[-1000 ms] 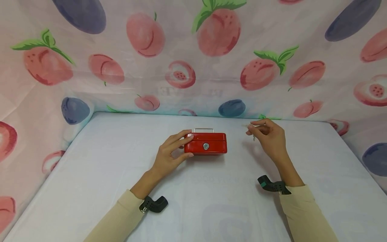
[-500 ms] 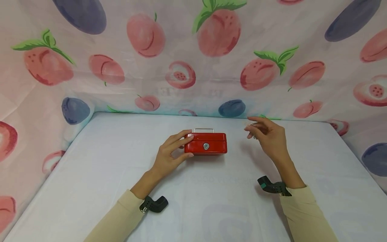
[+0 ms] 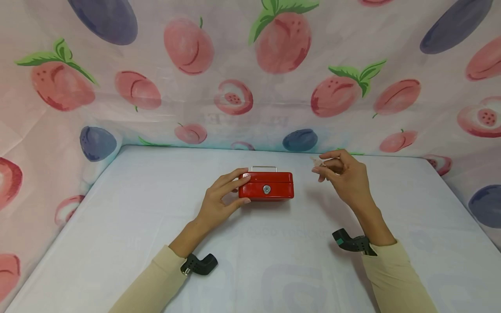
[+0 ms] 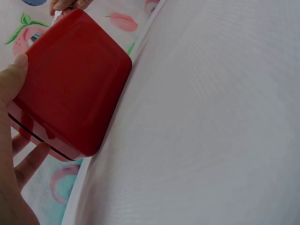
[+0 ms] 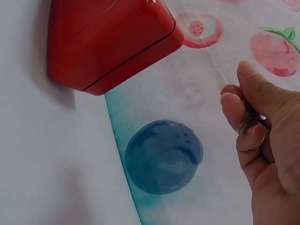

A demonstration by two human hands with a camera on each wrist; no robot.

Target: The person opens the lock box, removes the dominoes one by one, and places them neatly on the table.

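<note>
right hand [image 3: 349, 179] nearer glossy box [image 3: 275, 185]

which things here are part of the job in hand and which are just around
In the job:
glossy red rectangular box with round silver lock, held by the left hand
small metallic item, perhaps keys, pinched by the right hand

Just around:
white cloth table covering
pink fruit-printed backdrop
black curved wrist-worn devices
</note>
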